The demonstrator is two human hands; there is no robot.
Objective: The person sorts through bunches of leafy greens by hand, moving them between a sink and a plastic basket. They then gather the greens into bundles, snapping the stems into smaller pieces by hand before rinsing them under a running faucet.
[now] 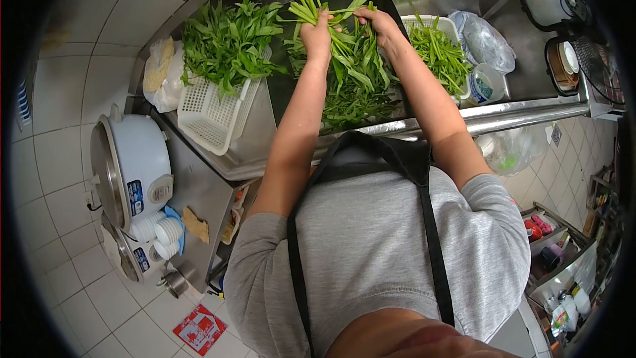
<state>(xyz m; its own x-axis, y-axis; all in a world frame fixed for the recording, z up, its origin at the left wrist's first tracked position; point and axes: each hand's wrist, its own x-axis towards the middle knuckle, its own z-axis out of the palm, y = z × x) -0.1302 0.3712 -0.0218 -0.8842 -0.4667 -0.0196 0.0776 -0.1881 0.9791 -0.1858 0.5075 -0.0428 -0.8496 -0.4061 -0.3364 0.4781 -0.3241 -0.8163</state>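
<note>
We hold greens bunch [351,59] over sink [503,114]. Left hand [317,34] fingers closed round stems. Right hand [379,21] pinching stalks just beside it (fingertips partly hidden by leaves). White basket [212,116] of leaves at left, second basket [452,25] at right.

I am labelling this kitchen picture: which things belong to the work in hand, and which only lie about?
In use: left hand, right hand, both holding the bunch of green stalks; sink; left basket of greens; right basket of greens.
Lying about: rice cooker; stacked bowls; plastic bag; fan.
</note>
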